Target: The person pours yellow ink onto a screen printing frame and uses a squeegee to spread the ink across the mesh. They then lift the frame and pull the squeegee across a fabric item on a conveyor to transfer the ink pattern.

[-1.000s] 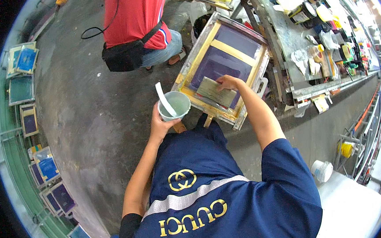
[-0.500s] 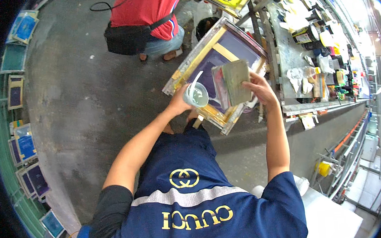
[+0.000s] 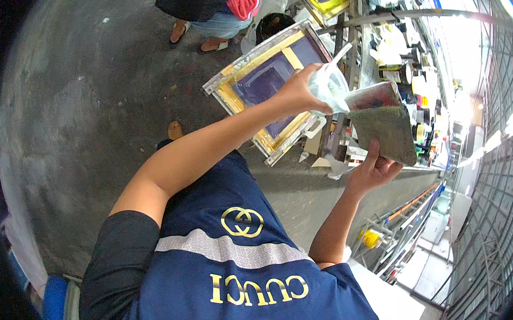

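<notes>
Moved board (image 3: 383, 132) right of frame (image 3: 224, 95), bringing cup (image 3: 327, 88) beside board's left edge | grasping cup with left hand (image 3: 298, 93), board's near edge with right hand (image 3: 373, 174) | working now off the frame

The left arm (image 3: 208, 142) slants far and right across the front of the torso (image 3: 230, 292). The left hand (image 3: 299, 93) is curled in a firm grip. The right arm (image 3: 335, 226) is bent, its forearm leaning far and right. The right hand (image 3: 367, 176), nearer and farther right, pinches between its thumb (image 3: 374, 150) and bent fingers (image 3: 389, 167); the hands are apart.
</notes>
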Available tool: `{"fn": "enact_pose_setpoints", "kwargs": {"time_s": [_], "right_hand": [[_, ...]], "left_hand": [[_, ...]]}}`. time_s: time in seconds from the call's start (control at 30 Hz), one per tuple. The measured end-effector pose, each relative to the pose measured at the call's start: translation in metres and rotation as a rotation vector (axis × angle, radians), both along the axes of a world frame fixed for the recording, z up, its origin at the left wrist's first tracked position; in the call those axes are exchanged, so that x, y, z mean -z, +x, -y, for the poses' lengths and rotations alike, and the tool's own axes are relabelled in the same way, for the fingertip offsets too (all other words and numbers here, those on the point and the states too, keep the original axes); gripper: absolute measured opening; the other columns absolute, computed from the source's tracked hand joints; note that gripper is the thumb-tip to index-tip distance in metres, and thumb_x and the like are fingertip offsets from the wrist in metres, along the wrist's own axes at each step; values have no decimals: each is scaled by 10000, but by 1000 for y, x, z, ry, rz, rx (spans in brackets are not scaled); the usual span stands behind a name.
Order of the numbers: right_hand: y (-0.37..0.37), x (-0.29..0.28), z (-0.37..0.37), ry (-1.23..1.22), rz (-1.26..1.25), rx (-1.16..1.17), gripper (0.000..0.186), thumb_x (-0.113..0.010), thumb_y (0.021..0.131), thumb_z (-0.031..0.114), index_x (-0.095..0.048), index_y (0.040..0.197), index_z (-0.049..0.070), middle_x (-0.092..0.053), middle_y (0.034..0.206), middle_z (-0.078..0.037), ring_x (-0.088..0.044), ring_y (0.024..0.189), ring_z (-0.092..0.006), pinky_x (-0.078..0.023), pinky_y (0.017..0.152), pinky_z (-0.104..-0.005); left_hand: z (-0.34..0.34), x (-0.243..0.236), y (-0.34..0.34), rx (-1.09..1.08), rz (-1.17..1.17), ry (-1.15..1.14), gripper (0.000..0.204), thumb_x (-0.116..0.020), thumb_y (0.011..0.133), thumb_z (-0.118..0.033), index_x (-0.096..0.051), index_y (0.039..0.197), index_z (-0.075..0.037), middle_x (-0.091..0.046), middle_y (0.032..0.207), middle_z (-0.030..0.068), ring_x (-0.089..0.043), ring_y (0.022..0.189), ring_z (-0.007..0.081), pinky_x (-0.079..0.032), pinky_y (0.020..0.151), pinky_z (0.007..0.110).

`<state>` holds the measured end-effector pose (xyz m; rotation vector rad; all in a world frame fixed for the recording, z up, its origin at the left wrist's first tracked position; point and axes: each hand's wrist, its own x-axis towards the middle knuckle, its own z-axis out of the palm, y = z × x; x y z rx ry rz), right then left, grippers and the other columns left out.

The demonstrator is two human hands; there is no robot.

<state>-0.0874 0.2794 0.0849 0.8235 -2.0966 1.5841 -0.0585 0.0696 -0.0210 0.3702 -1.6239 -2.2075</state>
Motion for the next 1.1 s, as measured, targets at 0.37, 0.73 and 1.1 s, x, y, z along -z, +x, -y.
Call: {"fn": "enact_pose_setpoints", "kwargs": {"time_s": [0.37,0.73,1.1], "right_hand": [[-3,2,9,200,-132,24,357,-757,900,-45,-636,1235,-47,-712,1207,-161,-678,1087,-236,-554,942,-362],[-15,-7,9,437,-347,-79,338,-644,910,-88,-677,1243,-37,-697,1298,-195,-670,1209,-328,-522,1038,-434],[-24,-8,3,551,-405,-64,481,-590,823,-131,-671,1283,-16,-700,1297,-187,-666,1224,-321,-498,1052,-423]], "left_hand": [[21,-60,25,-201,-67,-84,1070,-996,548,-368,-501,1467,-133,-514,1346,206,-497,1316,364,-384,1140,429],[40,-74,60,-364,-175,-118,1035,-1002,576,-285,-505,1466,-105,-483,1415,200,-486,1329,334,-389,1147,415],[50,-63,66,-374,-219,-78,997,-991,620,-145,-479,1470,-51,-545,1391,84,-519,1312,198,-411,1139,364]]}}
